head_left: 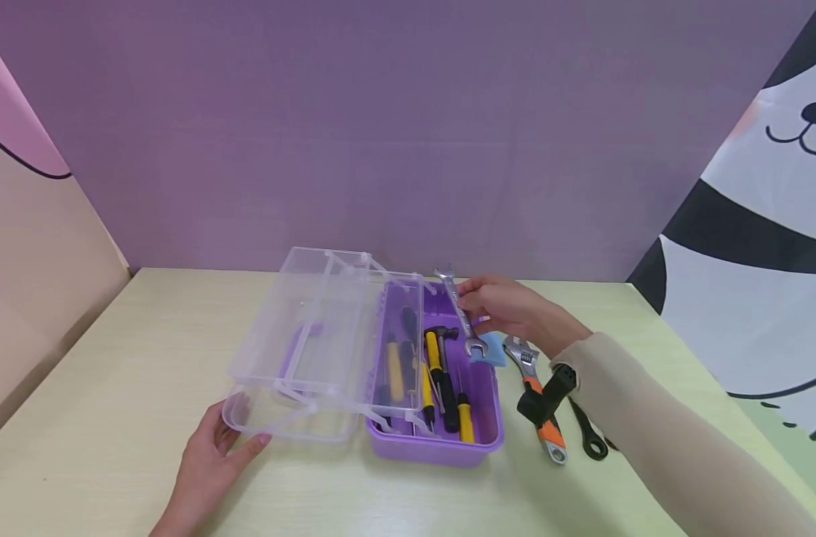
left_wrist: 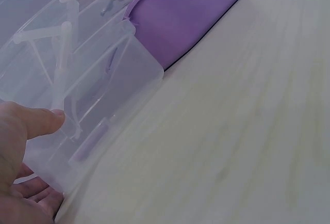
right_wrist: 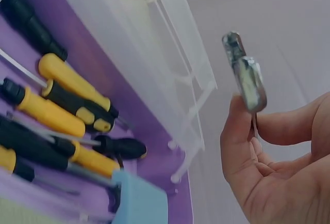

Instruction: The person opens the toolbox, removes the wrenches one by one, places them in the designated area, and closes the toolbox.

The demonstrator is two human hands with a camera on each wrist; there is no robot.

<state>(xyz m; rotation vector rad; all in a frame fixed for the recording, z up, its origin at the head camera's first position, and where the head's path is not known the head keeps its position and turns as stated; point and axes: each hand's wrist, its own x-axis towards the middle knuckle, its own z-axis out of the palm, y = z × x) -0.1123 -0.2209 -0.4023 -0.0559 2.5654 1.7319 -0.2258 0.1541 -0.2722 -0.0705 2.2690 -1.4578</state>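
Observation:
My right hand (head_left: 509, 306) pinches a silver open-end wrench (head_left: 453, 302) between thumb and fingers, above the right side of the purple toolbox (head_left: 435, 450). In the right wrist view the wrench (right_wrist: 249, 82) points up from the fingertips. The box lies open, its clear plastic lid (head_left: 267, 335) folded out to the left. At the lid's near left corner is my left hand (head_left: 206, 455); in the left wrist view its thumb (left_wrist: 44, 122) lies over the lid wall and its fingers curl beneath the edge. Inside the box are a hammer (head_left: 433, 350) and several screwdrivers (head_left: 465, 421).
A light blue piece (head_left: 491, 350) is at the box's right edge. To the right on the table (head_left: 300, 492) lie an adjustable wrench (head_left: 553, 440) with an orange grip and a dark tool with a ringed end (head_left: 592, 444), partly under the right forearm. A purple wall stands behind.

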